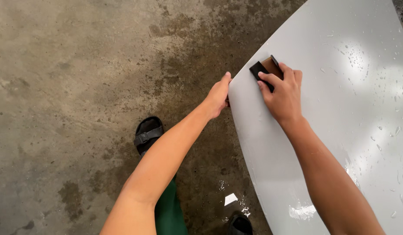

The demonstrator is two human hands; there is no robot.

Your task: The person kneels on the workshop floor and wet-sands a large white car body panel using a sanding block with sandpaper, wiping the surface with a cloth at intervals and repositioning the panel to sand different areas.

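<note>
Head view shows your right hand [283, 95] pressing a dark sanding block [266, 68] flat onto the grey panel [341, 130], right at its curved edge, while your left hand [218, 96] grips that same edge just beside it. As a judgement of progress: the panel is wet, with beads and streaks of water scattered over the surface beyond and to the right of your right fingers [271, 80], and a wet glare nearer your body, so the wet rubbing looks well under way; how much of the surface has been covered, I cannot tell, since the grey looks even everywhere and shows no clear line between worked and unworked areas. The block sits at the very rim, which suggests you are on the edge zone now, with nothing to show whether the far side is finished. Your right fingers are curled loosely over the block, closed on it from above, the block's front end poking out past the fingertips. Your left fingers are wrapped shut around the panel's edge, thumb on top, the rest hidden underneath. Below your arms lie the damp concrete floor [79, 87], a black sandal [147, 132] and a green trouser leg [169, 213].
</note>
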